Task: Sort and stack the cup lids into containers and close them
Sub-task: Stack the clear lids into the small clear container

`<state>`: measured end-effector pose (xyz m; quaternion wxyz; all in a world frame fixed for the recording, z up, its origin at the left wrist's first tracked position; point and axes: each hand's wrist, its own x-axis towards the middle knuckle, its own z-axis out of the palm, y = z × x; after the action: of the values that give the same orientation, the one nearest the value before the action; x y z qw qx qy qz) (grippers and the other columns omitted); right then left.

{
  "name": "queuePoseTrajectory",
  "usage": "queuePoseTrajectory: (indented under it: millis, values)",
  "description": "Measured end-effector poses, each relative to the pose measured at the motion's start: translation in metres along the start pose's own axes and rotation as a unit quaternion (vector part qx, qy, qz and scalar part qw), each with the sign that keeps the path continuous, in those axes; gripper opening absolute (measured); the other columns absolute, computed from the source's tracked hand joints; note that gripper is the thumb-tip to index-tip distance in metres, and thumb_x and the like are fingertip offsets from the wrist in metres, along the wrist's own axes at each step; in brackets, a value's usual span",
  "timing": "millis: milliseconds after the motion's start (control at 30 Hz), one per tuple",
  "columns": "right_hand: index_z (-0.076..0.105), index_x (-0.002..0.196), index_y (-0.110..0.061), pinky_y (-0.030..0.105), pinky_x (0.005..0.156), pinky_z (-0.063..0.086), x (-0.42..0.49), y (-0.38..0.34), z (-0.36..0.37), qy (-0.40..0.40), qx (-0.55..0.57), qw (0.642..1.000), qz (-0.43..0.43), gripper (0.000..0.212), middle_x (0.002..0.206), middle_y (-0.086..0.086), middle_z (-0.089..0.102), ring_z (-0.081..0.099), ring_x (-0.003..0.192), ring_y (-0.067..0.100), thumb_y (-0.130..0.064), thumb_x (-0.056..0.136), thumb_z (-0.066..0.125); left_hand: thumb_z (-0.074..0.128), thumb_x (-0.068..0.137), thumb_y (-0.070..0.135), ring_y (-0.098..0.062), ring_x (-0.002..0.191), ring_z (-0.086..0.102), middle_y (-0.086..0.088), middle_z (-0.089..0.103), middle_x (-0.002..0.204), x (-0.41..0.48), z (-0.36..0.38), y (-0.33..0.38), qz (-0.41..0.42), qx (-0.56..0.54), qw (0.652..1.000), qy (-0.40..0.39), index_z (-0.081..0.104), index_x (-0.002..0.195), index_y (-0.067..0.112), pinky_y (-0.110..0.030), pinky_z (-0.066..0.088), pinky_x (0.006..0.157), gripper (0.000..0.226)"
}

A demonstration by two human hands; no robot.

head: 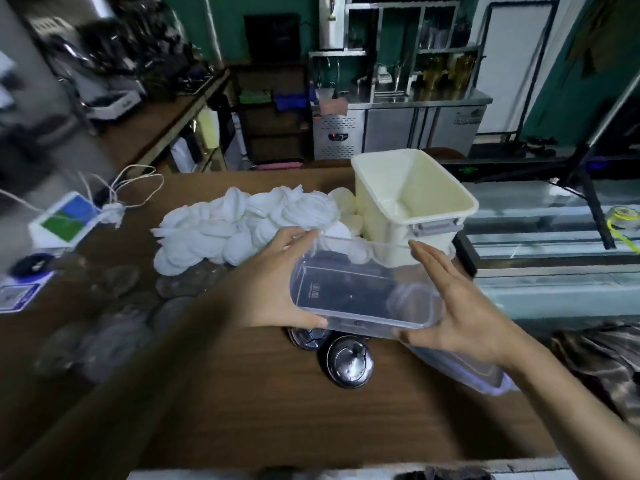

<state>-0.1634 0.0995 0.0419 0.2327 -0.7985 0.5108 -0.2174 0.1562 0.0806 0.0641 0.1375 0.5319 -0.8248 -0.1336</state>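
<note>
Clear container [363, 296]: transparent, rectangular, open-topped, tilted; held just above the near-centre of the wooden table [259, 417], between both hands.

Left hand [273, 285]: wrapped round the container's left end, fingers reaching to the far rim, thumb along the near rim.

Right hand [457, 306]: laid flat against the container's right end, fingers straight and together, thumb at the near corner.

Cream container [391, 188]: opaque, deep, open-topped, upright on the far right of the table, just beyond the clear container; grey latch [434, 226] on its near rim.

White lids [249, 220]: loose unsorted heap, far centre, left of the cream container and touching it.

Dark lids [349, 365]: two round domed pieces on the table, directly below the clear container, the left one partly hidden under it.

Transparent lids [114, 327]: scattered flat on the left of the table; blurred, number not readable.

Flat clear box lid [485, 379]: on the table at near right, partly under the right wrist.

White box [64, 220]: blue and green top, far left corner, with white cords [117, 192] bunched just beside it.

Blue card [17, 296]: left edge of the table.

Steel counter [398, 126]: against the far wall, well apart from the table.
</note>
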Motion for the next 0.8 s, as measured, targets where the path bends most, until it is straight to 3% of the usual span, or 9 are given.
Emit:
queuePoseTrajectory:
  millis: [100,200,300,400,567,667,800]
  values:
    - [0.006,0.164,-0.034,0.011,0.117,0.018,0.019,-0.024,0.026,-0.035,0.031,0.998,-0.037,0.138,0.163,-0.034,0.005,0.012,0.147,-0.017,-0.078,0.057,0.081,0.087,0.054,0.077,-0.008,0.146,0.035,0.013,0.015,0.168,-0.046,-0.011,-0.025,-0.039,0.014,0.999,0.020,0.012,0.167,0.030,-0.026,0.034,0.115,0.143]
    - [0.007,0.164,-0.033,0.001,0.111,0.014,0.032,-0.048,0.056,-0.065,0.039,0.995,-0.066,0.135,0.163,-0.032,0.006,0.011,0.142,-0.024,-0.066,0.061,0.089,0.094,0.057,0.065,-0.020,0.141,0.046,-0.005,0.036,0.163,-0.087,-0.020,-0.043,-0.028,0.037,0.998,0.040,0.026,0.164,0.013,-0.023,0.036,0.110,0.137]
    - [0.012,0.163,-0.032,-0.004,0.107,0.012,0.040,-0.067,0.083,-0.088,0.049,0.990,-0.096,0.131,0.161,-0.033,0.010,0.011,0.141,-0.025,-0.060,0.063,0.092,0.095,0.059,0.060,-0.022,0.142,0.046,-0.010,0.043,0.160,-0.116,-0.024,-0.059,-0.019,0.045,0.997,0.060,0.030,0.161,0.008,-0.021,0.034,0.114,0.132]
    - [0.011,0.161,-0.037,-0.002,0.109,0.015,0.041,-0.084,0.104,-0.103,0.060,0.987,-0.107,0.130,0.160,-0.034,0.009,0.014,0.142,-0.024,-0.064,0.061,0.090,0.093,0.061,0.063,-0.015,0.152,0.032,-0.006,0.028,0.170,-0.143,-0.021,-0.077,-0.029,0.040,0.997,0.067,0.023,0.164,0.010,-0.019,0.028,0.120,0.135]
    - [0.013,0.162,-0.036,0.005,0.115,0.020,0.028,-0.098,0.132,-0.115,0.066,0.987,-0.093,0.132,0.162,-0.030,0.011,0.019,0.147,-0.016,-0.065,0.060,0.090,0.086,0.059,0.076,0.006,0.138,0.023,0.016,0.012,0.165,-0.172,-0.005,-0.101,-0.097,0.003,0.995,0.018,0.012,0.167,0.026,-0.015,0.034,0.109,0.140]
    - [0.014,0.163,-0.031,0.019,0.120,0.029,0.018,-0.105,0.140,-0.105,0.047,0.990,-0.084,0.134,0.162,-0.027,0.014,0.024,0.148,-0.010,-0.064,0.058,0.090,0.086,0.060,0.073,0.007,0.137,0.020,0.031,-0.001,0.160,-0.177,0.000,-0.106,-0.120,-0.046,0.992,-0.015,0.003,0.165,0.040,-0.021,0.034,0.107,0.138]
    - [0.013,0.164,-0.031,0.019,0.119,0.031,0.005,-0.113,0.151,-0.111,0.032,0.991,-0.063,0.133,0.164,-0.025,0.011,0.027,0.146,-0.011,-0.062,0.060,0.091,0.086,0.062,0.073,0.004,0.140,0.024,0.033,-0.004,0.158,-0.185,0.005,-0.114,-0.119,-0.068,0.989,-0.056,-0.002,0.164,0.044,-0.028,0.036,0.113,0.137]
